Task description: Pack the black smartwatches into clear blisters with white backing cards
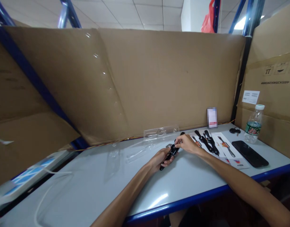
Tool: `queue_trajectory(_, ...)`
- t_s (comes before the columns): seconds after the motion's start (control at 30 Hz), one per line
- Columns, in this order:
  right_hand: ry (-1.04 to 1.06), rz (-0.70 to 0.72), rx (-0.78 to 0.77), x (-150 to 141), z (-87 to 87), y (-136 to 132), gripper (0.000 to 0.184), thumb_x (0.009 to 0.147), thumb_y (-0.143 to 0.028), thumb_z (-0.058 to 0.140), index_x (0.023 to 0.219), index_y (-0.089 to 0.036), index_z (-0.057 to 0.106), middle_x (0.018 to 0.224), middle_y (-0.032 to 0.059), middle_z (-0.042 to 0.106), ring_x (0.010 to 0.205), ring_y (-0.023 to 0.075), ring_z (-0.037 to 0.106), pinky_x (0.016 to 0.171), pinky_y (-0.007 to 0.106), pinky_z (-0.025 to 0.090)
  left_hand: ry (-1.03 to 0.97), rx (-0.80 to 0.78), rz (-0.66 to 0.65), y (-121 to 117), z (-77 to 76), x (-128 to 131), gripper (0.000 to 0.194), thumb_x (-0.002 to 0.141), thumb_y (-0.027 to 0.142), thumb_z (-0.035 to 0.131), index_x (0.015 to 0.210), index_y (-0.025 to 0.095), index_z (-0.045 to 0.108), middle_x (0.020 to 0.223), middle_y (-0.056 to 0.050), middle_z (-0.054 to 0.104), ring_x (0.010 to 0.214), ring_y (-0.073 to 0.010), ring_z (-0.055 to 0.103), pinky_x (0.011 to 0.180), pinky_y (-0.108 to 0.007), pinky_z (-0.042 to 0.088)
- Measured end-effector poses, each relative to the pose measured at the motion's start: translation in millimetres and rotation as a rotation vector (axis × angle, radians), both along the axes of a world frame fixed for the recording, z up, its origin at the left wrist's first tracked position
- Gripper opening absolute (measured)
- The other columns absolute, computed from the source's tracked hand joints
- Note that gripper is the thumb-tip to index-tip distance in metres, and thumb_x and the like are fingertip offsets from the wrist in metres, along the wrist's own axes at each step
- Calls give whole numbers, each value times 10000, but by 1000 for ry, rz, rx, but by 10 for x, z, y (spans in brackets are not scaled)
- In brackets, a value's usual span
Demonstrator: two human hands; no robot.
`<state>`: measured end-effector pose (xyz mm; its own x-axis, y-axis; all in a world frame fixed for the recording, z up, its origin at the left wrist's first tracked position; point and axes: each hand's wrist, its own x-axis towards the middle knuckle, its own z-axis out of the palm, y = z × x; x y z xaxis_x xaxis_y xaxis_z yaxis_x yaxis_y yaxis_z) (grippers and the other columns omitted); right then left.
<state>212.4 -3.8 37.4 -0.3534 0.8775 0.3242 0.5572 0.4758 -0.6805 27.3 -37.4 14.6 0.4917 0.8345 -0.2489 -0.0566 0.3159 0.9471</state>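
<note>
My left hand [160, 159] grips the lower part of a black watch with its strap [171, 153], held just above the pale table [93, 189]. My right hand [187, 144] pinches the upper end of the same black watch with thumb and forefinger. Clear plastic blister trays [159, 134] lie flat right behind my hands. To the right, two more black watches [207, 141] rest on white printed cards [227, 151].
A black phone [250, 154] lies at the right, with a plastic water bottle [253, 124] and dark keys [234, 130] behind it. Cardboard walls [140, 82] enclose the table's back and sides. A white cable [48, 192] trails at the left. The table's front edge is blue.
</note>
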Motion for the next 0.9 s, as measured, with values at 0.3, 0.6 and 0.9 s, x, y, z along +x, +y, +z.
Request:
queue_trajectory(0.3,-164,-18,85,-109,-30,-95,74,780,-151,727,818,-206,757,811,5,746,780,145,660,697,213,415,52,33,-36,-13,-7,-5,336,799,404,719,805,190,460,579,55,495,380,-12,258,365,-152,71)
queue_trajectory(0.6,-61,-474,316,429,288,131,134,900,-230,581,899,-208,714,880,26,742,809,161,651,717,238,415,-175,52,259,159,-139,-29,382,871,401,657,677,183,409,507,71,413,354,1,223,331,-136,102)
queue_trajectory(0.9,-241,-675,244,777,415,246,186,897,-255,556,936,-239,737,928,30,767,863,176,692,685,232,429,-309,97,554,174,-58,-139,284,927,320,604,748,169,444,523,68,469,341,-3,272,320,-101,148)
